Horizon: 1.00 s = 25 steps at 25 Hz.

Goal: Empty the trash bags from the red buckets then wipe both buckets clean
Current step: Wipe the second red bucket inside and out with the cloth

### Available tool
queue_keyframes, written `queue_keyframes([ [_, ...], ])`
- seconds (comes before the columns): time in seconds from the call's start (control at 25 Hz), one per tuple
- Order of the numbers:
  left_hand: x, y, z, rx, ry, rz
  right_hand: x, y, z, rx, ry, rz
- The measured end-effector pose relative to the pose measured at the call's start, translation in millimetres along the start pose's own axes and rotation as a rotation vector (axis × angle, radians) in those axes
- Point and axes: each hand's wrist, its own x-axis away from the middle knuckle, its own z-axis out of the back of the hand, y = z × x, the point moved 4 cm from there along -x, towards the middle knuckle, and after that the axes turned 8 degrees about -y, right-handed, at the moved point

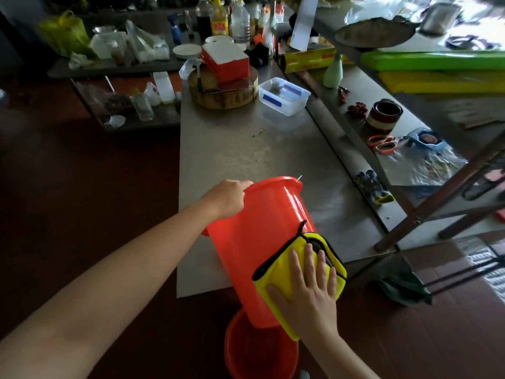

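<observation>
Left hand [229, 197], arm stretched forward from the lower left, curls its fingers over the rim of the tilted bucket [254, 242] at lower centre, by the table [232, 149] edge. Right hand [307, 288] lies flat, fingers straight and spread, pressing a yellow cloth [277, 268] against the bucket's side. A second bucket [257, 354] stands on the floor below.

My picture is dim: the floor [82, 173] at left is almost black. Daylight comes from the upper right, where the shelf [437, 43] burns out to white glare. The table [232, 149] shows a dull sheen and the red bucket [259, 242] a thin bright streak. Bottles [218, 20] along the top edge are blurred; lines bow near the edges.
</observation>
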Motion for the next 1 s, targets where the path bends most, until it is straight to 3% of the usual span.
queue_keyframes([
  [0.24,-60,70,-7,0.008,0.011,0.076,-5,-9,-2,-0.037,-0.008,0.009],
  [0.4,-63,59,-8,0.163,0.108,0.136,-19,-1,2,-0.129,-0.030,-0.056],
  [0.64,-15,27,-10,0.364,0.157,-0.005,-84,-21,30,-0.171,-0.027,-0.085],
  [0.88,14,-8,-9,0.399,0.118,0.098,-124,-75,33,-0.064,-0.056,0.009],
  [1.0,13,1,-3,0.282,0.148,0.029,-119,-89,22,-0.012,-0.042,0.076],
])
